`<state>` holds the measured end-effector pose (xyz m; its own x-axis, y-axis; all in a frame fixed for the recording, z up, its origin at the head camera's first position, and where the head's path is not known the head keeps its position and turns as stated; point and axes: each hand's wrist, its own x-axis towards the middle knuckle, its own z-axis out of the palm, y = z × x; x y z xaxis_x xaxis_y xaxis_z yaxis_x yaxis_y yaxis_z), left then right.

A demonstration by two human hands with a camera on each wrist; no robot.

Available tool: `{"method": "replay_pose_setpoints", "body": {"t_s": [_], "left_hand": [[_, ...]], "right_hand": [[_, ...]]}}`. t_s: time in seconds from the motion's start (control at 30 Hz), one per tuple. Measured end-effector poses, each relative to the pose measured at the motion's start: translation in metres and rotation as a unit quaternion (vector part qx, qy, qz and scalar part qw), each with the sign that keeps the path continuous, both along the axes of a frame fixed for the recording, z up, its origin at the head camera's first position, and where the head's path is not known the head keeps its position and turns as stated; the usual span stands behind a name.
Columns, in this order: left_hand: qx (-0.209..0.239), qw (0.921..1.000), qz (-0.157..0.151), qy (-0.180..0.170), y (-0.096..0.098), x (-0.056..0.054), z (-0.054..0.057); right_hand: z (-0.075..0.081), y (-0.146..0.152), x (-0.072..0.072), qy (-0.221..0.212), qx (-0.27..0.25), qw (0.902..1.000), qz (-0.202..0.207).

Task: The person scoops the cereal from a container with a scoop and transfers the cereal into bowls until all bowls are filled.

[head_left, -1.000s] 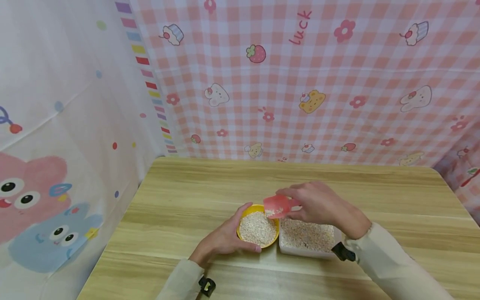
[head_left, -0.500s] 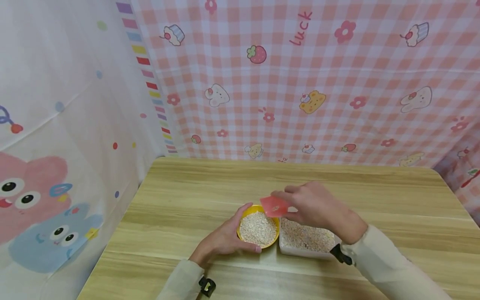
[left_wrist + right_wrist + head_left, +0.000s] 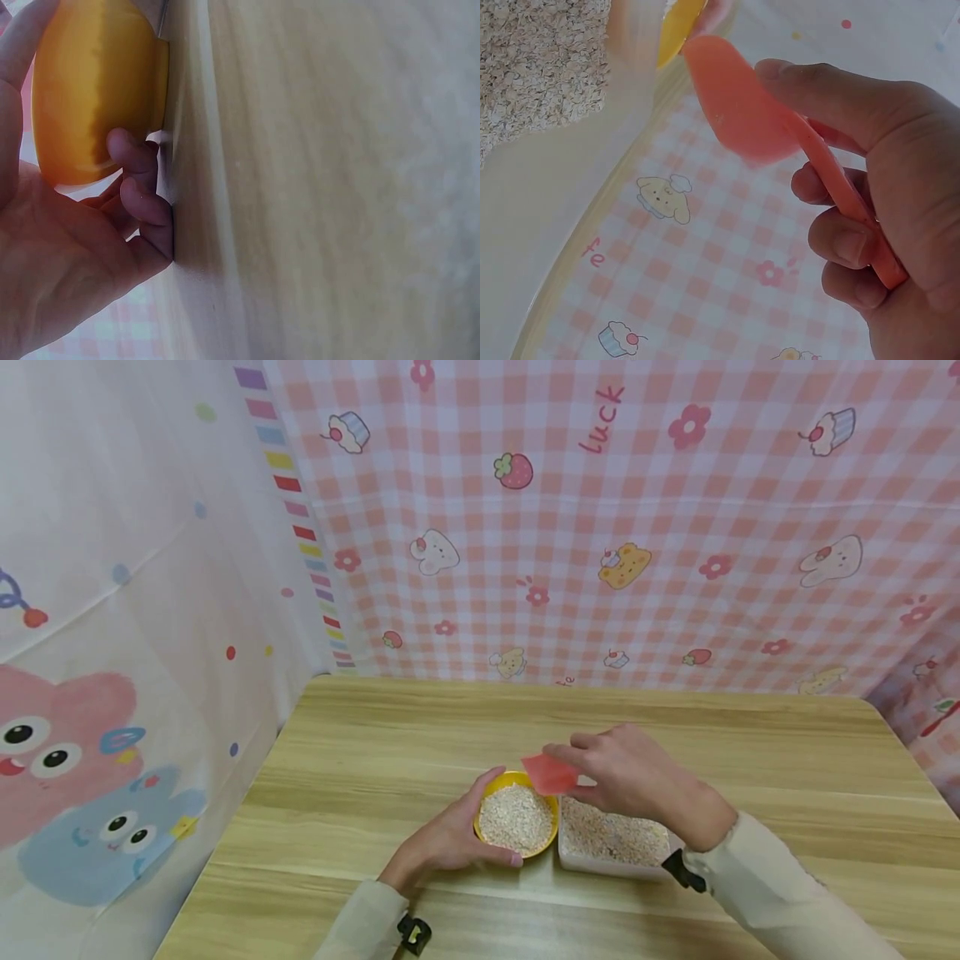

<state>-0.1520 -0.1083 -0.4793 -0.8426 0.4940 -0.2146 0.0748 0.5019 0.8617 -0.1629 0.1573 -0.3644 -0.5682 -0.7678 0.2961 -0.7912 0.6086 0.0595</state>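
My left hand [image 3: 452, 837] holds a yellow bowl [image 3: 553, 828] of rolled oats [image 3: 516, 818], thumb on the near side and fingers round the far side. In the left wrist view, the bowl's outer wall [image 3: 97, 97] rests against that hand, with some fingers curled by its base. A pink scoop [image 3: 551, 775] is tipped over the bowl's right rim. My right hand [image 3: 637, 777] grips it by the handle [image 3: 836, 184], fingers curled round it in the right wrist view. The scoop's inside is hidden in both views.
Directly right of the bowl stands a whitish rectangular container [image 3: 607, 865] with more oats [image 3: 615, 833], partly under my right forearm. The wooden table [image 3: 360, 735] meets a pink checked cloth [image 3: 480, 527] at its back edge and a white printed cloth at the left.
My right hand has moved slightly left and tilted the scoop further over the bowl; the oats seen in it a second ago no longer show. My left hand and the bowl have stayed put.
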Motion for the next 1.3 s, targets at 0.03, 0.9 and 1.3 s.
{"method": "replay_pose_setpoints", "body": {"t_s": [0.03, 0.9, 1.3], "left_hand": [[0.000, 1.0000, -0.001, 0.001, 0.000, 0.000, 0.000], [0.004, 0.9999, -0.008, 0.009, 0.005, 0.000, -0.001], [-0.009, 0.9999, -0.001, 0.011, 0.002, 0.001, 0.000]], "right_hand": [[0.000, 0.001, 0.000, -0.007, 0.001, 1.0000, -0.004], [-0.001, 0.069, 0.028, -0.092, -0.035, 0.9923, -0.075], [-0.018, 0.086, 0.032, -0.157, -0.023, 0.9838, -0.083]]}}
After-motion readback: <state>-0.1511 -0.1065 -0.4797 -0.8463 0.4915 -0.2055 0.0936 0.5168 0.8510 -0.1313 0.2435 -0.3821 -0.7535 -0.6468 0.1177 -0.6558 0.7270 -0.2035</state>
